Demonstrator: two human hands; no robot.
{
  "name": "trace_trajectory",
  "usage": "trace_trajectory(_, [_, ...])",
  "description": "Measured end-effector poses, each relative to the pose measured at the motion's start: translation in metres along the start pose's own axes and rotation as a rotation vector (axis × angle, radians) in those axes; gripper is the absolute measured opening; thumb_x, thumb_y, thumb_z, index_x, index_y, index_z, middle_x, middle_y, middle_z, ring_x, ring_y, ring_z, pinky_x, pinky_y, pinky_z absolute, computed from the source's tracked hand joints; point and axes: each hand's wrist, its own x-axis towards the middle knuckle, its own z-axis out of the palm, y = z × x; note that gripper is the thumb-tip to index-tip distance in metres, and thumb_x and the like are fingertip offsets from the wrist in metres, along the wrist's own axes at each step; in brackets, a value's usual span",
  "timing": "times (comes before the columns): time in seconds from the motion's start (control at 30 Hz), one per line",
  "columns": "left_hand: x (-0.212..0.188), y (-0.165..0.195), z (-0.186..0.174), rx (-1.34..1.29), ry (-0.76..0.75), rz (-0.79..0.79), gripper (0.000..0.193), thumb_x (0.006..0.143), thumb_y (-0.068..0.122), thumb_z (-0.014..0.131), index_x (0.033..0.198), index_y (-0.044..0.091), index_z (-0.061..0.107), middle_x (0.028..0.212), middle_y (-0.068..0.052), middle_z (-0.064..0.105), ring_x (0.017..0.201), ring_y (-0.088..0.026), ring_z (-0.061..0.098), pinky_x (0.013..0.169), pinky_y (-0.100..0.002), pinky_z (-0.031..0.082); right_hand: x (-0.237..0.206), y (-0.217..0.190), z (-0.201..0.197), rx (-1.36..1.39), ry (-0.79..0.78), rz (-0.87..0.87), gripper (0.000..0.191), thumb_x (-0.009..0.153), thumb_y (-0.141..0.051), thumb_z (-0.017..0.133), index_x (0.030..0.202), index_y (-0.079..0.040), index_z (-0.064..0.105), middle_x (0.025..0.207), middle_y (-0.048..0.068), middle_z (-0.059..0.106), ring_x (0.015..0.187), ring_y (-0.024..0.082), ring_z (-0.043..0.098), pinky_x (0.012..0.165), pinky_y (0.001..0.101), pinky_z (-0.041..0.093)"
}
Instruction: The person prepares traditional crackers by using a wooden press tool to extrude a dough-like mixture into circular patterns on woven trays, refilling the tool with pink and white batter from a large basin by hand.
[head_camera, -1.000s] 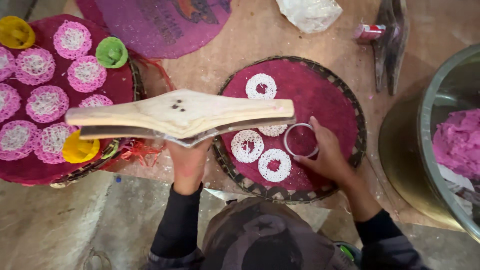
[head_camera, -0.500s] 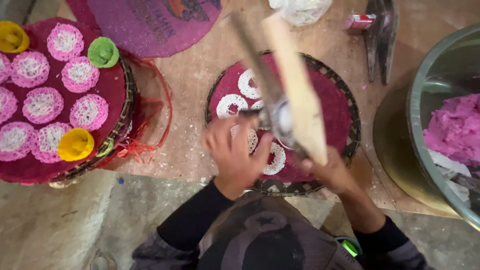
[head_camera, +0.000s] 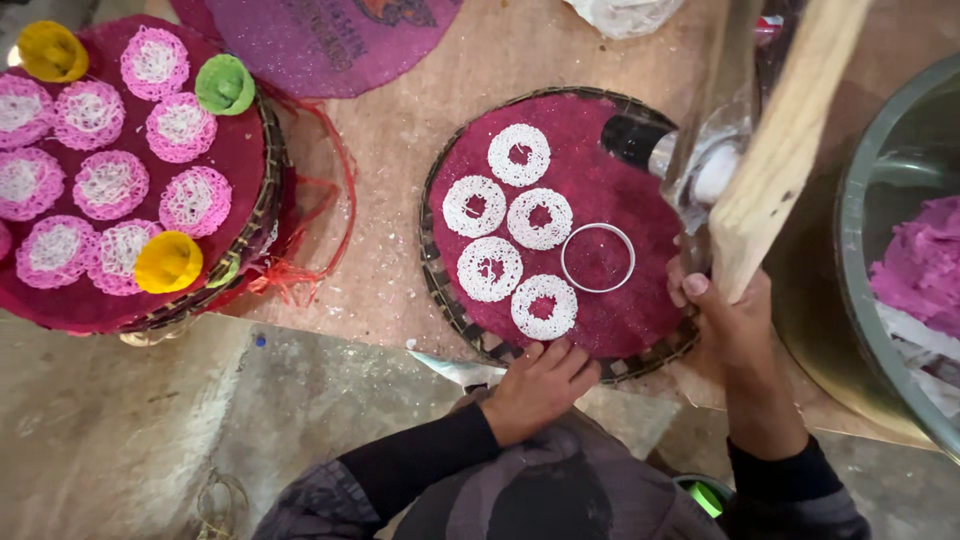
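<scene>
Right hand (head_camera: 735, 325), fingers clamped on wooden press (head_camera: 785, 140), lifts it off the round tray (head_camera: 640, 320); left hand (head_camera: 538, 385), fingers together, steadies the rim beside five noodle discs (head_camera: 490, 268).

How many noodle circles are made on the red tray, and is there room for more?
Five white circles already lie on the round tray. An empty metal ring sits beside them, not yet filled. The right hand holds the wooden press tilted up off the tray, and the left hand rests at the tray's near rim. The tray's right half is bare, so there looks to be room for more. Pink dough remains in the bowl.
</scene>
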Motion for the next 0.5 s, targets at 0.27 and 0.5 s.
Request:
trace_trajectory(0.27, [0.003, 0.003, -0.005, -0.056, -0.005, 0.101, 0.038, 0.085, 0.023, 0.059, 0.122, 0.016, 0.066, 0.117, -0.001, 0.061, 0.114, -0.020, 0.055, 0.085, -0.034, 0.042, -0.007, 0.016, -0.007, -0.044, -0.031, -0.004, 0.051, 0.095, -0.024, 0.075, 0.131, 0.008, 0.057, 0.099, 0.009, 0.064, 0.080, 0.013, 0.056, 0.069, 0.0276, 0.045])
trace_trajectory(0.5, [-0.015, -0.003, -0.005, -0.099, -0.060, 0.172, 0.032, 0.090, 0.022, 0.059, 0.119, 0.010, 0.064, 0.123, -0.004, 0.061, 0.121, -0.022, 0.056, 0.090, -0.033, 0.047, -0.010, 0.018, -0.001, -0.068, -0.007, 0.002, 0.049, 0.095, -0.025, 0.075, 0.127, 0.007, 0.058, 0.097, 0.009, 0.064, 0.078, 0.013, 0.056, 0.067, 0.0281, 0.045])
